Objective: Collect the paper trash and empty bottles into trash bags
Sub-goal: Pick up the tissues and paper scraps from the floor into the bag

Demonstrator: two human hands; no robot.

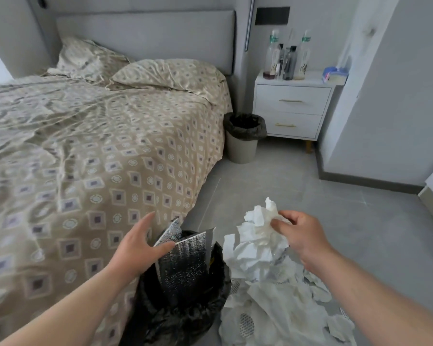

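White crumpled paper (259,231) hangs in a bunch from the right hand (303,237), whose thumb and fingertips pinch its upper edge. It is held just above a loose pile of white paper trash (273,313) spread over the grey tiled floor (310,186) at the lower right. The left hand (139,243) is spread with its fingers straight, and its fingertips touch the top edge of a silver quilted foil sheet (185,260) that stands upright out of the mouth of a black plastic trash bag (180,318). This bag sits on the floor between the pile and the side of the bed (85,146), which is covered by a beige sheet printed with diamonds and circles and carries two matching pillows (170,73) against a grey padded headboard (145,31). Further back, a pale round waste bin (241,148) lined with a black bag stands between the bed corner and a white two-drawer bedside table (291,108). On the table stand several clear plastic bottles (273,56), some with green labels, beside a blue and white packet (334,73); whether the bottles are empty I cannot tell.
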